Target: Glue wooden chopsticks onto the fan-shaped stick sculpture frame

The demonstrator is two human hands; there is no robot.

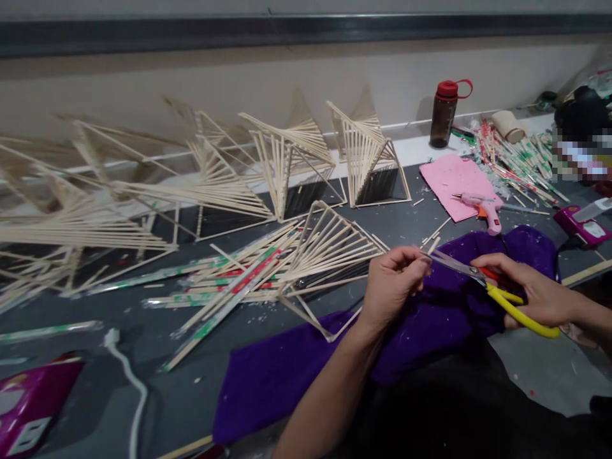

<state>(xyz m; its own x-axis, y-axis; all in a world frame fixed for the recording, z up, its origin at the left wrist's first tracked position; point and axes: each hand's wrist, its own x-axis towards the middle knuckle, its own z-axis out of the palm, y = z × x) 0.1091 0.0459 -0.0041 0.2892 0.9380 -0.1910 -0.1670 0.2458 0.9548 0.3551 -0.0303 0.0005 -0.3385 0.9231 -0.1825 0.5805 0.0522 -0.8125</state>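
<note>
Head camera view: a person's left hand (394,287) is hovering above a purple cloth (272,376) at the edge of a grey bench (95,408), its fingers pressed together and pinching a thin wooden stick (434,245) beside the tips of a pair of scissors (500,296). The right hand (535,290) is gripping the scissors, fingers curling around red and yellow handles, while the blades are pointing toward the left hand. Just beyond the left forearm, a fan-shaped stick frame (329,252) is resting partly on the cloth and over a pile of sticks (229,280), some of them in clear wrappers. More twisting stick frames (366,156) are lining the wall side. Toward the right, a pink glue gun (488,207) is lying across a pink sheet (447,182), and a red-capped bottle (442,118) is standing behind.
</note>
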